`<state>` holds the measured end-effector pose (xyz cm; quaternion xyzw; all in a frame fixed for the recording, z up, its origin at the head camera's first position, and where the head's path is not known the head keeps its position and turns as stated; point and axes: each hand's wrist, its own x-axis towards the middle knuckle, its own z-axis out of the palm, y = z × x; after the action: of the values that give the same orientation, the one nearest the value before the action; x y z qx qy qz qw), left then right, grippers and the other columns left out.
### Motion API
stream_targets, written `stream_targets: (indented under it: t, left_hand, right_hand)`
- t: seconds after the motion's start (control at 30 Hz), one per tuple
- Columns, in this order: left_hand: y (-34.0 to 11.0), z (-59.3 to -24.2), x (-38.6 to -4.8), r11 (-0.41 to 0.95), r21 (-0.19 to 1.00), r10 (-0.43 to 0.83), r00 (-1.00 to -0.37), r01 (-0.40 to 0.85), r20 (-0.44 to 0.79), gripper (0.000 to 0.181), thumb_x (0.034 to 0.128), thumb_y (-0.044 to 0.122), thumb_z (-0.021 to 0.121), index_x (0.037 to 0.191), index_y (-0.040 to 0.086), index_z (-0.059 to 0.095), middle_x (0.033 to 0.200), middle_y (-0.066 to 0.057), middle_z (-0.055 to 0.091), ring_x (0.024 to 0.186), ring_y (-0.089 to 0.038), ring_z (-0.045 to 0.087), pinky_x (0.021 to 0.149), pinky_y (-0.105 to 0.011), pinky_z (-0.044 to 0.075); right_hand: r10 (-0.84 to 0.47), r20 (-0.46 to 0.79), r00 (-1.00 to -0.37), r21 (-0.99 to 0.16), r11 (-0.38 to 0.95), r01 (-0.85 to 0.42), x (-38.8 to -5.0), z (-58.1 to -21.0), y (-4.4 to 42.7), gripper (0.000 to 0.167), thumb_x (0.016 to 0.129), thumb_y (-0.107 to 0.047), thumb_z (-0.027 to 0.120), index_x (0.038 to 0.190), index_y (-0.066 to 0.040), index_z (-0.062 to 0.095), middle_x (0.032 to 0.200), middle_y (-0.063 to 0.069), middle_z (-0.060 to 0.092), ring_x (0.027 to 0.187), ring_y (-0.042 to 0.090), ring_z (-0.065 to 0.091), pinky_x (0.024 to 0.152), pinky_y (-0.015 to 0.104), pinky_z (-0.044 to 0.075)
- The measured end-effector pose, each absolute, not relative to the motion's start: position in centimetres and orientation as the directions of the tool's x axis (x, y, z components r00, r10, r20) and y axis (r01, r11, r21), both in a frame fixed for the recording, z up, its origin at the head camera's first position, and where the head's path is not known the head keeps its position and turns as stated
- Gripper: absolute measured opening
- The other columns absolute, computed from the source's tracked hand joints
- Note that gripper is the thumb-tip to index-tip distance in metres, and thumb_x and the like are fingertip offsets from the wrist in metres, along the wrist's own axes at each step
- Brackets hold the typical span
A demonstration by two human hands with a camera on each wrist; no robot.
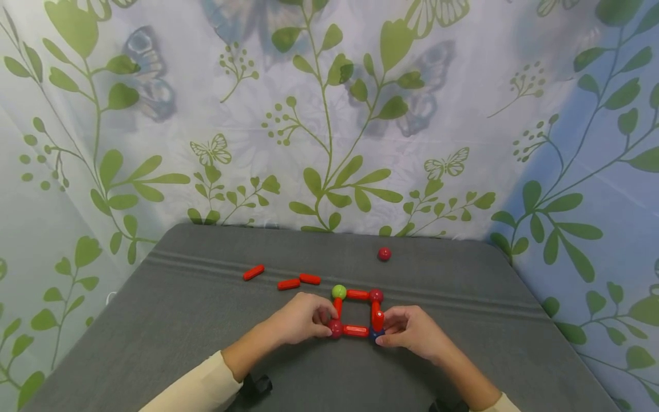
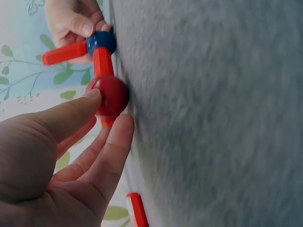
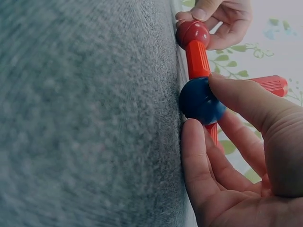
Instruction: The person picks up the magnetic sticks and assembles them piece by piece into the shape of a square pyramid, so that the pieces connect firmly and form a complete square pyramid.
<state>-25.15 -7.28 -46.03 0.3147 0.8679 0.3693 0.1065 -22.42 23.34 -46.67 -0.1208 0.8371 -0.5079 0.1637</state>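
A square of red rods, including the near rod (image 1: 356,331), lies on the grey surface with balls at its corners: green (image 1: 338,292), red at far right (image 1: 376,295), red at near left (image 1: 336,328) and blue (image 3: 202,100) at near right. From the blue ball another red rod (image 1: 378,320) stands up. My left hand (image 1: 305,318) holds the near-left red ball (image 2: 112,96) between thumb and fingers. My right hand (image 1: 415,333) grips the blue ball (image 2: 101,43), thumb on one side and fingertips on the other.
Beyond the square, a loose red ball (image 1: 384,254) lies near the far edge. Several loose red rods lie at the far left, one (image 1: 254,272) apart from two close together (image 1: 289,284). A leaf-patterned curtain (image 1: 329,114) hangs behind the grey table (image 1: 180,320).
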Motion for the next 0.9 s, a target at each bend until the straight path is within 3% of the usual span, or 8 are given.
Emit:
stream_targets:
  t: [0.27, 0.53, 0.9]
  left_hand:
    - [-9.9, -45.2, -26.7, 0.598, 0.647, 0.549, -0.830, 0.472, 0.098, 0.025, 0.0885, 0.008, 0.080, 0.112, 0.007, 0.071, 0.085, 0.006, 0.065, 0.072, -0.005, 0.060, 0.066, -0.023, 0.051]
    - [-12.7, -44.4, -28.8, 0.692, 0.612, 0.395, -0.910, 0.383, 0.123, 0.021, 0.0903, 0.008, 0.078, 0.111, 0.008, 0.073, 0.090, 0.005, 0.068, 0.081, -0.009, 0.061, 0.075, -0.030, 0.054]
    - [-13.8, -45.8, -31.4, 0.761, 0.497, 0.424, -0.899, 0.418, 0.106, 0.023, 0.0905, 0.013, 0.079, 0.112, 0.009, 0.073, 0.101, -0.002, 0.066, 0.094, -0.018, 0.064, 0.087, -0.039, 0.055]
  right_hand:
    - [-0.371, -0.154, -0.916, -0.897, 0.441, -0.028, -22.5, -46.7, 23.4, 0.034, 0.079, -0.017, 0.090, 0.105, -0.002, 0.074, 0.090, 0.008, 0.073, 0.082, 0.020, 0.067, 0.069, 0.029, 0.058]
    - [-0.376, -0.158, -0.913, -0.900, 0.436, -0.023, -22.6, -46.9, 23.6, 0.032, 0.081, -0.017, 0.088, 0.106, -0.003, 0.074, 0.091, 0.008, 0.073, 0.083, 0.021, 0.066, 0.069, 0.029, 0.058]
    - [-0.391, -0.180, -0.903, -0.905, 0.426, -0.005, -22.7, -46.9, 23.8, 0.030, 0.083, -0.017, 0.086, 0.107, -0.004, 0.075, 0.092, 0.008, 0.073, 0.083, 0.021, 0.066, 0.070, 0.030, 0.059]
